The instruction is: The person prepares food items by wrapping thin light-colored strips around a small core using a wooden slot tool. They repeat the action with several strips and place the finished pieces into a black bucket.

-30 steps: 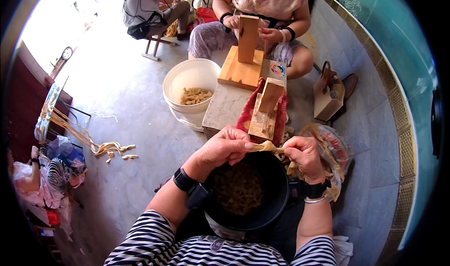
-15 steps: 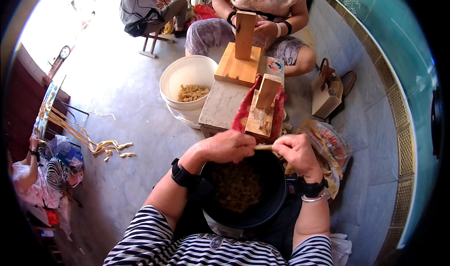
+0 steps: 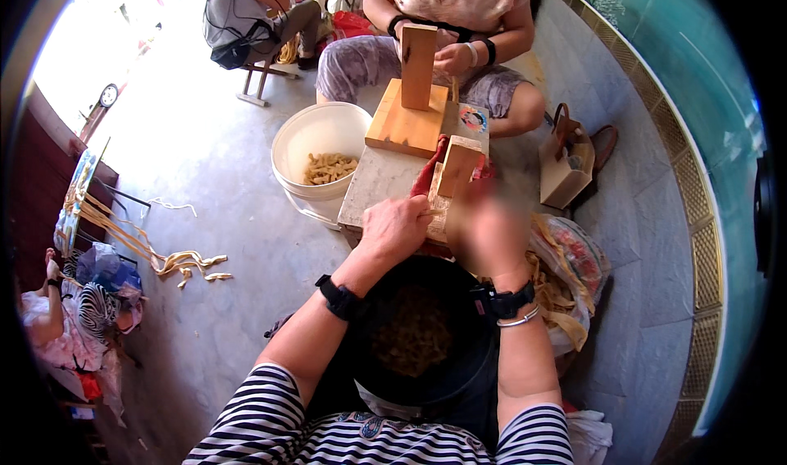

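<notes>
My left hand [image 3: 395, 229] is closed at the near end of the small wooden stand [image 3: 459, 168], pinching a thin pale strip [image 3: 436, 211] whose kind I cannot make out. Beside that stand's right edge is my right hand [image 3: 496, 235], smeared by motion, so its fingers do not show. A red cloth [image 3: 428, 170] lies under the stand, on a grey bench [image 3: 373, 178]. Below my forearms, a black bucket [image 3: 471, 350] in my lap holds many short tan pieces [image 3: 410, 334].
A larger wooden stand [image 3: 402, 125] is farther along the bench, before a seated person [image 3: 459, 14]. Left of it stands a white bucket [image 3: 283, 157] with tan pieces. A plastic bag [image 3: 574, 252] of strips and a beige handbag [image 3: 566, 170] are at right. Long strips [image 3: 184, 262] hang at left.
Both hands have moved forward from above the black bucket to the small wooden stand. The pale strip, stretched between both hands before, is now seen at my left fingers.
</notes>
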`<state>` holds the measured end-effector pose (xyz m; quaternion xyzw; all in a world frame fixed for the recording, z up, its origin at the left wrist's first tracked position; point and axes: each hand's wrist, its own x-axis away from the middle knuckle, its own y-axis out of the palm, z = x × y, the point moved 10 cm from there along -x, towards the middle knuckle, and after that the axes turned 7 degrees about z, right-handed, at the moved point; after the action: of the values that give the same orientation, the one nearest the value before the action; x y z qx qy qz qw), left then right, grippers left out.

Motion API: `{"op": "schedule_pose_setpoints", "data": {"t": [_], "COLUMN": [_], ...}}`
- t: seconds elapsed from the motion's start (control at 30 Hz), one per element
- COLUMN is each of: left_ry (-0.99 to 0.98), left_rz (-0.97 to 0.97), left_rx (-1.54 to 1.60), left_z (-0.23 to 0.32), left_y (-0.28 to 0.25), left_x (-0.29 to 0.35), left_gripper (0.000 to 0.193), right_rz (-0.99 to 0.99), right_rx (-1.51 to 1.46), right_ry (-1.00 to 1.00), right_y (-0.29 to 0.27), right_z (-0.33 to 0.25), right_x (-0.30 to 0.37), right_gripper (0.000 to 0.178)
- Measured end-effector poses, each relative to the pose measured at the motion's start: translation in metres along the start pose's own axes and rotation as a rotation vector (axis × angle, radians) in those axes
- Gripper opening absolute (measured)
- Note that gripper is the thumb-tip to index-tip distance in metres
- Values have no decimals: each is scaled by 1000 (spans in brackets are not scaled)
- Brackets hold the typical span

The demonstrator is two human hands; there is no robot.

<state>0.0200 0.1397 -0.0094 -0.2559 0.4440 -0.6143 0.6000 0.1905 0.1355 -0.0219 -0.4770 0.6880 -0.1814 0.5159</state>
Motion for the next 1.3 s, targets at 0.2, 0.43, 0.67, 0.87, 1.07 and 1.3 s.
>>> {"op": "schedule_pose_setpoints", "data": {"t": [0.2,0.43,0.67,0.87,1.07,1.3], "left_ry": [125,-452,-236,478,115,261], "left_rz": [-96,-6,587,523,118,267], "left_rx": [222,1531,1511,627,911,624], "left_z": [32,4,-39,37,47,47], "left_y": [-9,14,-73,-87,-36,-50], "left_x": [53,54,41,70,61,57], "left_gripper": [35,30,32,26,35,21], "right_rz": [-269,-728,-897,-494,-83,-557], "right_rx": [-1090,-1563,-1505,-1356,-998,-1410], "right_ry": [463,841,821,610,321,838], "right_y": [10,25,13,-16,-26,8], "right_z": [-38,-98,-118,-103,-79,-75], "right_x": [38,77,87,63,53,78], "right_gripper": [34,26,21,22,17,30]}}
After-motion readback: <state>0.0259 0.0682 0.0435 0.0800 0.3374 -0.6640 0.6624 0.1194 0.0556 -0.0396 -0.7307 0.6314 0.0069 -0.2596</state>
